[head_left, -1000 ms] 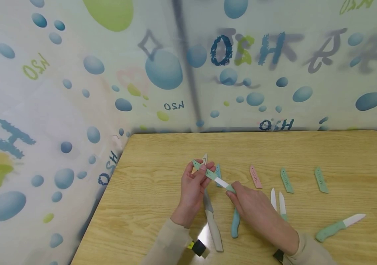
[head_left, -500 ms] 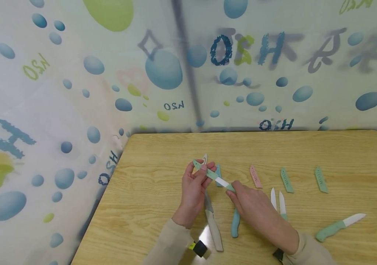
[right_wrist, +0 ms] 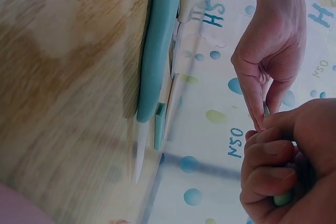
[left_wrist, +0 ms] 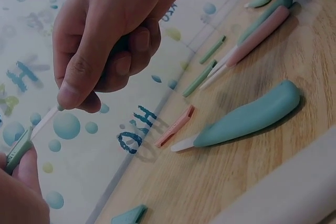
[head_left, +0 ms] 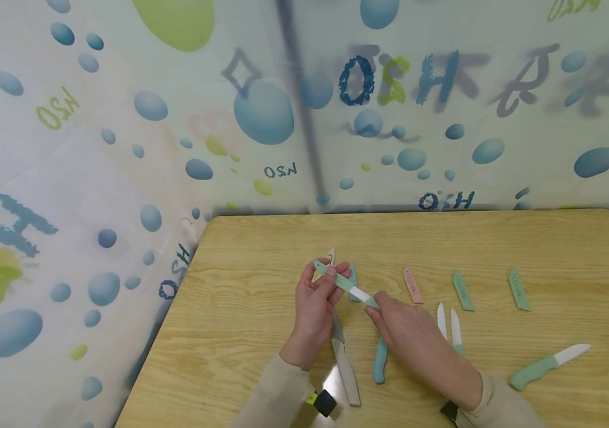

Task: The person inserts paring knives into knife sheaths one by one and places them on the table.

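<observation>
Just below mid-frame, the left hand [head_left: 312,303] pinches a green sheath [head_left: 343,282] while the right hand [head_left: 410,330] grips the knife [head_left: 360,294] partly inside it; a sideways slip could nick the left fingers.

Left hand [head_left: 312,306] pinches while the right hand [head_left: 410,331] (back upward) grips.
</observation>
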`<state>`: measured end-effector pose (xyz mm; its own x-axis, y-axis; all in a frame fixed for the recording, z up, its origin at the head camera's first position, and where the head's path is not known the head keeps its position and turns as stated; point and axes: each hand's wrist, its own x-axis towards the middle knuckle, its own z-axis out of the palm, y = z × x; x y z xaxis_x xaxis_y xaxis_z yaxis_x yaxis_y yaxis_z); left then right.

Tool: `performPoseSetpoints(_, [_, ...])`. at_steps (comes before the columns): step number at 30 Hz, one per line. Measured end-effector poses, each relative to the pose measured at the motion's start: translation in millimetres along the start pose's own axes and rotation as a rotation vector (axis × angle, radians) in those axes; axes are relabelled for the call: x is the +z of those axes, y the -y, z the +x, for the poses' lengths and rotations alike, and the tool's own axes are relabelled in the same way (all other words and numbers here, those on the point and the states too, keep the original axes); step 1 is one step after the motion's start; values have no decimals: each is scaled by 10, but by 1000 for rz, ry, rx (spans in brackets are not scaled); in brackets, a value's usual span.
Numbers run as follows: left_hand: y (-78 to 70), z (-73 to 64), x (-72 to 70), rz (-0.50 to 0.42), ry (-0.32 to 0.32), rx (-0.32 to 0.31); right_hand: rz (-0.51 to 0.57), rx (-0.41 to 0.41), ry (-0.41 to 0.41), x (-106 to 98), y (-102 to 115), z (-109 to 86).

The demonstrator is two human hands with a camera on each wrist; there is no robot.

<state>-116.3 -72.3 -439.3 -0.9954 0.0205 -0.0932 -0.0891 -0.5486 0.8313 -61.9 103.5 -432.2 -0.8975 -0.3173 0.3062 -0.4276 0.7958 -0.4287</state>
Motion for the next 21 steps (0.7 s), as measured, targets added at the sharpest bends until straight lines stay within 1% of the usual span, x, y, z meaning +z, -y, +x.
performPoseSetpoints(5, [19,-20,30,5,7,-3,-2,8,0,-5,4,3])
performPoseSetpoints(12, [66,-55,65,30,37,-36,9,32,20,-12,26,28])
performPoseSetpoints(21, [95,-64,75,20,37,-30,4,26,19,-19,30,22])
